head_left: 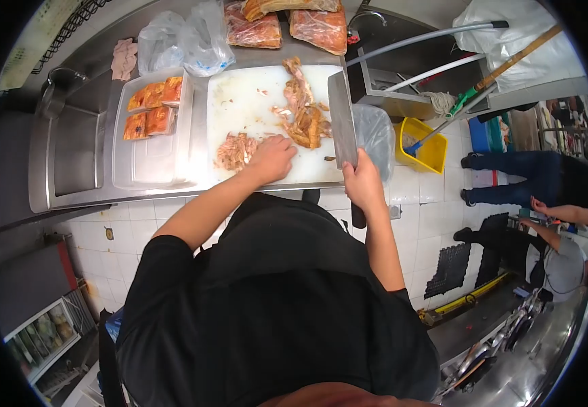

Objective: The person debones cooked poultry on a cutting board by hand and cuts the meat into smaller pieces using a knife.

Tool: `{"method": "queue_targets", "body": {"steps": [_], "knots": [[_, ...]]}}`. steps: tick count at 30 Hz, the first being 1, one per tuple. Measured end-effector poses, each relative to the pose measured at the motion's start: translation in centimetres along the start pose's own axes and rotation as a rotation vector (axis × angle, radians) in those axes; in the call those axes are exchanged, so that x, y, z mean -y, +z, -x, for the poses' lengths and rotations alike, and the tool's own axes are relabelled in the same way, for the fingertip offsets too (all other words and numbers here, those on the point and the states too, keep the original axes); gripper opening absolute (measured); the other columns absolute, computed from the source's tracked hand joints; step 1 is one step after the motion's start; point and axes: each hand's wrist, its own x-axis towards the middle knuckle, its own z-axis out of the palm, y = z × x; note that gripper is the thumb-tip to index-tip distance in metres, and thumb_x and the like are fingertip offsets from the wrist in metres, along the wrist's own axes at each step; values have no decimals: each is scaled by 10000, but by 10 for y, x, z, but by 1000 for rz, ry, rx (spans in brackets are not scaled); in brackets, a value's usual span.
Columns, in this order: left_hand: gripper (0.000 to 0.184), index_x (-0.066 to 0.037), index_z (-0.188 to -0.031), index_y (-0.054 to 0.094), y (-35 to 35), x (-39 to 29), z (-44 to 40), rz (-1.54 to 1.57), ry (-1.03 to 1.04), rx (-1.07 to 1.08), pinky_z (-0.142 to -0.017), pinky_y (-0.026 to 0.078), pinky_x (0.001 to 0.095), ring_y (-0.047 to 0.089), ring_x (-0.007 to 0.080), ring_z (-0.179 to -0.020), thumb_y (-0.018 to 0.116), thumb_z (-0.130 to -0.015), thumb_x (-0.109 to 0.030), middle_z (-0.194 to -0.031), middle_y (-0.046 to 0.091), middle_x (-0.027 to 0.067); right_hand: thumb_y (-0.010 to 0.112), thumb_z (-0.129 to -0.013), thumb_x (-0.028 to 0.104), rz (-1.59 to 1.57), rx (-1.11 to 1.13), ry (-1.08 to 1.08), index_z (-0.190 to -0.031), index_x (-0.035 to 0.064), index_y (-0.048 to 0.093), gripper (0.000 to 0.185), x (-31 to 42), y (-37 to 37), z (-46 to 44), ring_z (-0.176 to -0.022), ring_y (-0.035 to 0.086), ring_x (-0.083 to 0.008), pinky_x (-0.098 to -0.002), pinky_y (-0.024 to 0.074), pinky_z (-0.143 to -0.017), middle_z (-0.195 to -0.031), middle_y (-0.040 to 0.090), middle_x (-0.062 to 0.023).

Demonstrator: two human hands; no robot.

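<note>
White cutting board (236,112) — right hand (364,180) wrapped round cleaver (343,115), left hand (273,160) half-curled beside chopped meat (235,150), grip unclear.

Cleaver (343,121): smooth metal blade. Cutting board (239,112): smooth plastic. Worktop (199,129): glossy metal. Container (148,166): translucent plastic. Bag (206,41): crinkled, glossy plastic. Chopped meat (235,150): rough.

A hand could pass over the upper left of the white cutting board (236,102), among small scraps. The left hand (273,160) and chopped meat (233,150) block the near side; meaty bones (302,112) block the right of centre. A cleaver (343,115) in the right hand (363,182) bars the right edge, its height hard to judge.
</note>
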Motion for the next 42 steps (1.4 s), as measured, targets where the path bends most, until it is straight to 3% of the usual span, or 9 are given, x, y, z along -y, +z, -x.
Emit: {"method": "queue_targets", "body": {"steps": [2, 21, 23, 24, 26, 30, 31, 38, 42], "knots": [[149, -36, -870, 632, -16, 6, 10, -19, -51, 74, -924, 440, 441, 547, 320, -994, 609, -746, -113, -931, 578, 132, 548, -887, 122, -45, 59, 78, -1066, -44, 511, 247, -2, -7, 1, -884, 585, -515, -555, 448, -785, -896, 626, -330], [115, -38, -864, 626, -22, 26, 40, -202, -210, -192, -897, 457, 434, 566, 321, -991, 644, -762, -90, -979, 597, 125, 545, -890, 133, -56, 212, -47, -1196, -57, 502, 363, -59, -55, -1, -873, 619, -479, -509, 479, -774, -901, 643, -314], [137, -33, -884, 637, -32, 21, 43, -146, -227, -288, -921, 453, 437, 563, 335, -1010, 648, -766, -100, -1014, 605, 137, 538, -912, 123, -73, 215, -171, -1265, -63, 459, 406, -79, -36, -6, -491, 592, -223, -364, 481, -483, -680, 616, -142], [170, -28, -934, 642, -35, 18, 48, -121, -326, -376, -935, 452, 428, 560, 334, -1044, 646, -782, -105, -1069, 604, 145, 538, -912, 123, -75, 222, -179, -1265, -63, 459, 406, -74, -32, -6, -491, 592, -223, -364, 481, -483, -680, 616, -142], [204, -24, -983, 647, -36, 14, 60, -96, -431, -469, -950, 450, 419, 557, 333, -1078, 643, -798, -110, -1125, 602, 153, 539, -895, 138, -152, 366, -96, -1194, -46, 496, 354, -59, -19, -4, -870, 611, -490, -501, 483, -788, -863, 647, -293], [452, -17, -1244, 523, -21, 20, 92, 2, -662, -551, -1040, 388, 443, 459, 396, -1228, 644, -839, -176, -1332, 462, 232, 512, -915, 130, -130, 636, 34, -1151, -50, 489, 298, -24, 7, -9, -566, 640, -319, -419, 524, -570, -752, 638, -228], [558, -15, -1334, 455, -16, 24, 97, 36, -700, -583, -1076, 354, 456, 409, 422, -1282, 649, -846, -203, -1402, 395, 263, 494, -935, 125, -194, 651, 22, -1091, -37, 488, 225, -28, 22, -11, -456, 577, -192, -344, 487, -440, -670, 595, -147], [862, 18, -1413, 352, -10, 19, 74, 92, -717, -444, -1117, 264, 521, 306, 480, -1335, 738, -766, -400, -1430, 307, 352, 486, -967, 113, -613, 751, 268, -1113, 22, 464, 173, -40, 89, -10, -416, 475, -138, -307, 439, -373, -621, 495, -47], [832, -130, -1408, 450, -16, 17, 64, 18, -622, -387, -1121, 257, 544, 301, 488, -1336, 792, -701, -405, -1463, 305, 296, 480, -980, 114, -666, 780, 338, -1161, 42, 443, 198, -16, 112, -1, -423, 472, -135, -299, 445, -382, -622, 486, -41]]}}
